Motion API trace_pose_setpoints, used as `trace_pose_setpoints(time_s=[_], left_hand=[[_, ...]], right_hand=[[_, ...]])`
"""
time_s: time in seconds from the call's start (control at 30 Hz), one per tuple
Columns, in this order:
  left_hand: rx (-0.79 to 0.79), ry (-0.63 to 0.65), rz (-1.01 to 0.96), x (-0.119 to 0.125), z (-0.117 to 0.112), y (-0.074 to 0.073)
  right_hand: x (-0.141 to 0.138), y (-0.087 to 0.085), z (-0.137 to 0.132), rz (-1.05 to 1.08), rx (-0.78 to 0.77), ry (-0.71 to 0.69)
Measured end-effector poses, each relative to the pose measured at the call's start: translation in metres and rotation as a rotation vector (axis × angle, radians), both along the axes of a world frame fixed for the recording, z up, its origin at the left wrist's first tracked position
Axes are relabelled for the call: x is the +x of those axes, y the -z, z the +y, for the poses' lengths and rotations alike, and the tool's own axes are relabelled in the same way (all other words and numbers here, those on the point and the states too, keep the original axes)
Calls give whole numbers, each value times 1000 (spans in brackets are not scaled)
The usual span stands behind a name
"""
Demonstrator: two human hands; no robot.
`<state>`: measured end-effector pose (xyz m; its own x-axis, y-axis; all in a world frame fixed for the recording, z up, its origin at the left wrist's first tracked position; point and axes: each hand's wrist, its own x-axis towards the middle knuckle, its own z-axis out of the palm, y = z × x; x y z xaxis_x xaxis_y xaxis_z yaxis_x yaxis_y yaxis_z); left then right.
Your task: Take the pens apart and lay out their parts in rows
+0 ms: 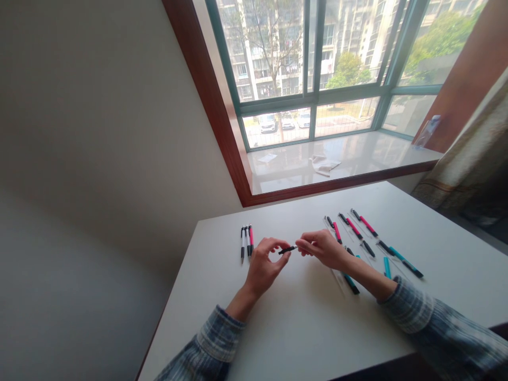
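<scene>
My left hand [262, 267] pinches a short black pen section [286, 250] between thumb and forefinger, above the white table. At the section's thin silvery end, the fingertips of my right hand [323, 247] are closed; whether they also hold a thin refill is hidden. Left of my left hand lie several whole pens, among them a white-and-black pen [242, 245] and a pink pen [251, 238]. Around my right forearm are loose pen parts: a pink barrel [369, 226], a teal barrel [407, 262], a black section [368, 249] and thin clear refills [337, 280].
The white table [198, 317] meets a wall on the left and a windowsill [278, 180] behind. Crumpled paper [325, 165] and a clear bottle [428, 131] are on the sill. A curtain [468, 143] hangs at the right. A dark edge [381, 370] shows at the bottom.
</scene>
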<state>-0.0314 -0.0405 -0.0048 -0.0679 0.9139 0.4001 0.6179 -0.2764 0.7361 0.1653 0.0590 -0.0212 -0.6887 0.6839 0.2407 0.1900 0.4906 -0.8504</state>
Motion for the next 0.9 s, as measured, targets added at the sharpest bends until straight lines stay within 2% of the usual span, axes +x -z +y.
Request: trace_pose_setpoints(time_s=[0.4, 0.9], left_hand=[[-12, 20, 26, -2, 1, 4], [-26, 41, 56, 0, 0, 1]], right_hand=[[2, -4, 0, -24, 133, -82], [4, -3, -1, -74, 147, -83]])
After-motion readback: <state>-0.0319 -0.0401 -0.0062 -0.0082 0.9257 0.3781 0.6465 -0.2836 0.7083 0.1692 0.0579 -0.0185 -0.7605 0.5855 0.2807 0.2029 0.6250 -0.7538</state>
